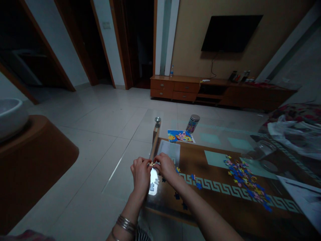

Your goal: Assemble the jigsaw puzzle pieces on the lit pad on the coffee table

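Over the left end of the glass-topped table (140, 147), my left hand (140, 174) and my right hand (165, 166) meet fingertip to fingertip. Between them shows a small yellowish jigsaw puzzle piece (151, 164), pinched by both hands and partly covered by fingers. Below the fingers a bright reflection (153, 187) lies on the glass, with a grey puzzle piece (152, 187) in it. A few loose pieces lie right of my right wrist, among them a blue piece (198, 185). Farther right spreads a heap of mixed blue, pink and yellow puzzle pieces (244, 175).
Behind my hands lie a white sheet (170, 149) and a cartoon picture card (181, 136), beside an upright tin (193, 123). A clear jar (262, 150), a plastic bag (296, 135) and papers (301, 194) are at right. A brown stand (37, 157) holds a white bowl (12, 115) at left.
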